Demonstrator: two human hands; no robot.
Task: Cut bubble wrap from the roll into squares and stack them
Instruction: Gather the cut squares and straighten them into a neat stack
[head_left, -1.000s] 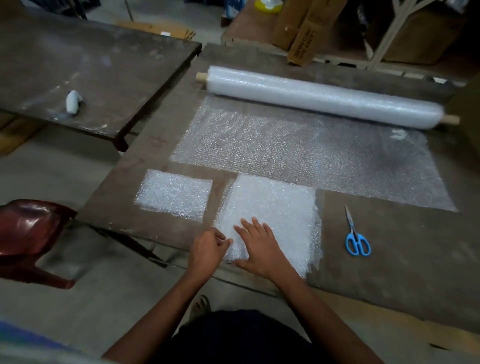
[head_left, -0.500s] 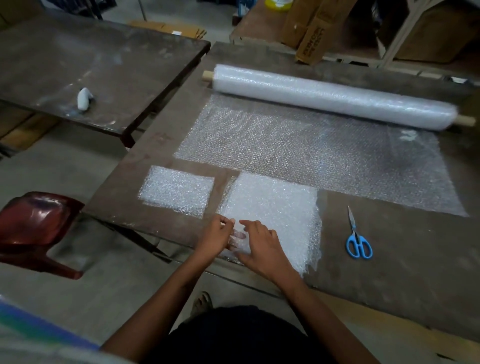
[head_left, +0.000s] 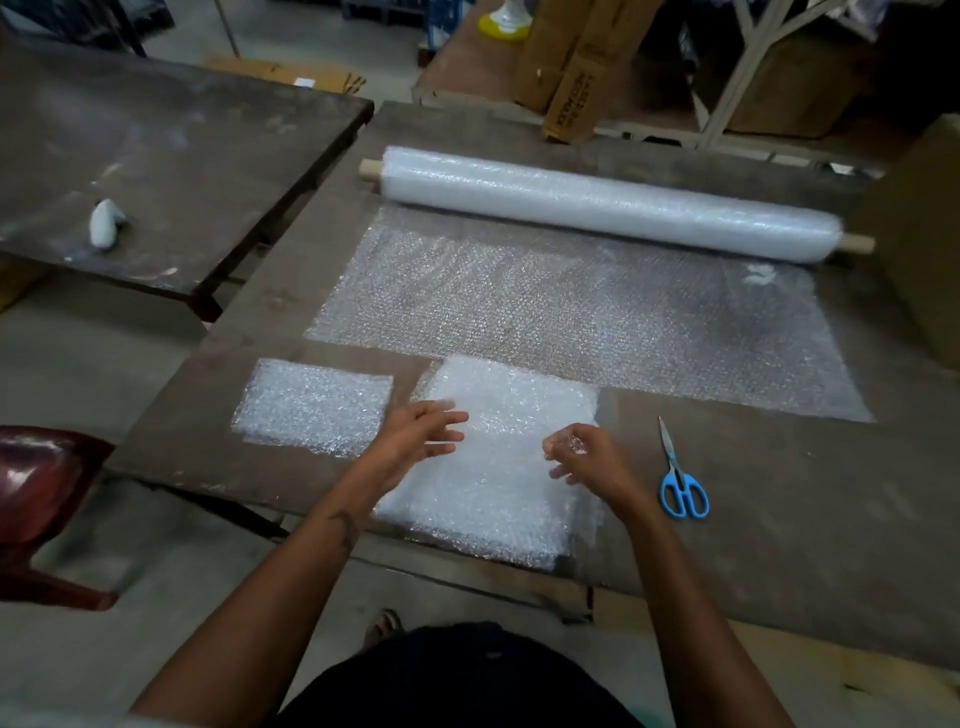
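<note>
Bubble wrap stack (head_left: 498, 467) lies beneath both hands' loosely spread fingers (head_left: 447, 418).

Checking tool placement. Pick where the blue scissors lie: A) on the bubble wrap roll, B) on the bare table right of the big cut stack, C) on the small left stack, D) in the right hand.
B: the blue scissors lie on the bare table, right of the big cut stack, untouched.

Red chair (head_left: 36, 499), cardboard boxes (head_left: 576, 78), 2nd table (head_left: 182, 156)

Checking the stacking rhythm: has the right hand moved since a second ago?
Yes. The right hand has shifted rightward across the white bubble wrap stack, toward the blue-handled scissors, which lie unmoved.
</note>
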